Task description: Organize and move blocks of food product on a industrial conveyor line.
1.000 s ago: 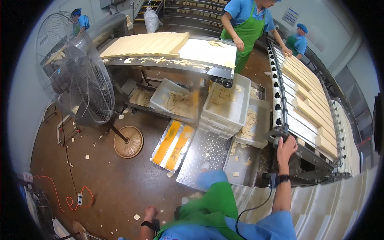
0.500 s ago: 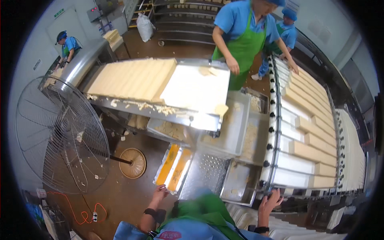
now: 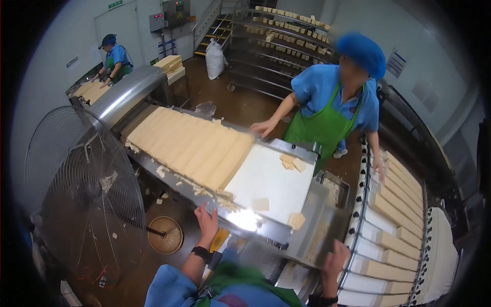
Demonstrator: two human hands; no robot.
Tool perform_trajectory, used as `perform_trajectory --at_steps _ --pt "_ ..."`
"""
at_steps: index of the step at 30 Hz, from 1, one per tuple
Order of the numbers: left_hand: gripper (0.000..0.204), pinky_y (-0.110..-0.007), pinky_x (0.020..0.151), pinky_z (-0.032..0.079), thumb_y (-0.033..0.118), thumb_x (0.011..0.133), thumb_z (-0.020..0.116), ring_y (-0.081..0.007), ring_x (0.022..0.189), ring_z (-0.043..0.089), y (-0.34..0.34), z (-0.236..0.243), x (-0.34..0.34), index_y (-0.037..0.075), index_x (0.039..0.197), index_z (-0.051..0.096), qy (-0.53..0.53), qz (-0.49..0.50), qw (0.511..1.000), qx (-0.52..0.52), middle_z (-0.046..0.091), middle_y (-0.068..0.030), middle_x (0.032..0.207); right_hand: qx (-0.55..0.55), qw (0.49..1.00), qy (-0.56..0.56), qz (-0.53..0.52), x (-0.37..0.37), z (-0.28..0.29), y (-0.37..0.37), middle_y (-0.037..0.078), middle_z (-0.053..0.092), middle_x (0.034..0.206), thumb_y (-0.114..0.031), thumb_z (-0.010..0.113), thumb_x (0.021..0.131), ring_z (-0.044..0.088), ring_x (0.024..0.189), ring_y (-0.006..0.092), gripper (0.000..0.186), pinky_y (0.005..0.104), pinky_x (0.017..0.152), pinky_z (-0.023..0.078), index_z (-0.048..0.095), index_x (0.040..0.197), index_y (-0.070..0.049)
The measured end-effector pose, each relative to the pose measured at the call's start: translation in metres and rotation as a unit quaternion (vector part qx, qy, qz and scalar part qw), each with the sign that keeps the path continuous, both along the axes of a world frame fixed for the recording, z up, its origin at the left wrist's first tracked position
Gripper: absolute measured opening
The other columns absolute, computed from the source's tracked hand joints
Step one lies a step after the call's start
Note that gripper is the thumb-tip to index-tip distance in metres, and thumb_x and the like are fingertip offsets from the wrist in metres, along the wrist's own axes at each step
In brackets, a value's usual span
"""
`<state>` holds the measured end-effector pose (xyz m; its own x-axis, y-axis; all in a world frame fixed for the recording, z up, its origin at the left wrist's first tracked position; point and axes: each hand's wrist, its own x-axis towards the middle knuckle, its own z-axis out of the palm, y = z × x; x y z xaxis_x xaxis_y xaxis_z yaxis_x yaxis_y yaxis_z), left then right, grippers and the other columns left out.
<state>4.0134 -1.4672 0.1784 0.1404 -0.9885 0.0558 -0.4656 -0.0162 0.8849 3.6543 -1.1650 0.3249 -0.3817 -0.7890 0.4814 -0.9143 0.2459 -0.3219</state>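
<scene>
My left hand [image 3: 206, 222] is raised beside the near edge of the metal conveyor, its fingers apart and empty, close to crumbly scraps [image 3: 225, 202]. The conveyor carries a band of long pale slices [image 3: 189, 147] lying side by side, with a bare white belt [image 3: 266, 181] and loose square pieces [image 3: 292, 162] at its right end. My right hand [image 3: 334, 261] is empty, fingers loosely apart, left of the second conveyor [image 3: 352, 230], which holds long pale stacks [image 3: 396, 240] in white channels.
A co-worker [image 3: 327, 107] in blue and green stands across the conveyor, hands over both lines; another [image 3: 115, 61] works at back left. A large fan [image 3: 87, 189] stands left. Plastic trays [image 3: 319, 225] lie below. Behind are racks [image 3: 279, 56], a white sack [image 3: 215, 59] and stairs [image 3: 215, 30].
My left hand has risen to the slice conveyor's edge; my right hand has left the second conveyor's end fitting. The view has shifted toward the slices. The co-worker has turned, one hand reaching to them.
</scene>
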Motion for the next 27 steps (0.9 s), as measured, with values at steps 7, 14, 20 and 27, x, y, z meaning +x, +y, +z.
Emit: perform_trajectory --at_steps 7,14,20,27 --pt "0.062 -0.049 0.109 0.036 0.023 0.093 0.068 -0.0441 0.123 0.043 -0.104 0.005 -0.023 0.000 0.144 0.043 -0.054 0.036 0.998 -0.002 0.038 -0.0277 0.133 0.107 0.954 -0.038 0.278 0.034 0.031 -0.289 0.022 0.059 0.128 -0.012 0.069 0.090 0.055 0.118 0.0395 0.052 0.0496 0.103 0.041 0.054 0.138 -0.001" --pt "0.064 -0.050 0.107 0.038 0.022 0.087 0.074 -0.0433 0.123 0.044 -0.144 0.012 -0.023 0.000 0.141 0.046 -0.095 0.070 0.993 0.016 0.038 -0.0258 0.133 0.108 0.908 -0.071 0.398 0.090 -0.029 -0.491 0.027 0.057 0.123 -0.009 0.067 0.089 0.054 0.116 0.0430 0.051 0.0481 0.103 0.043 0.051 0.132 0.012" --pt "0.062 -0.048 0.100 0.046 0.018 0.081 0.080 -0.0458 0.115 0.052 -0.164 0.025 -0.016 -0.002 0.133 0.052 -0.083 0.068 0.994 0.014 0.042 -0.0264 0.127 0.147 0.938 0.043 0.311 0.123 -0.060 -0.628 0.027 0.056 0.122 -0.011 0.066 0.087 0.054 0.116 0.0413 0.047 0.0480 0.094 0.048 0.056 0.125 0.015" --pt "0.069 -0.048 0.093 0.050 0.014 0.074 0.085 -0.0443 0.111 0.055 -0.167 0.031 -0.022 -0.001 0.133 0.053 -0.118 0.051 0.991 0.047 0.044 -0.0248 0.122 0.319 0.937 0.036 0.138 0.123 -0.110 -0.691 0.019 0.057 0.128 -0.020 0.062 0.088 0.053 0.123 0.0343 0.034 0.0491 0.099 0.045 0.068 0.110 0.006"
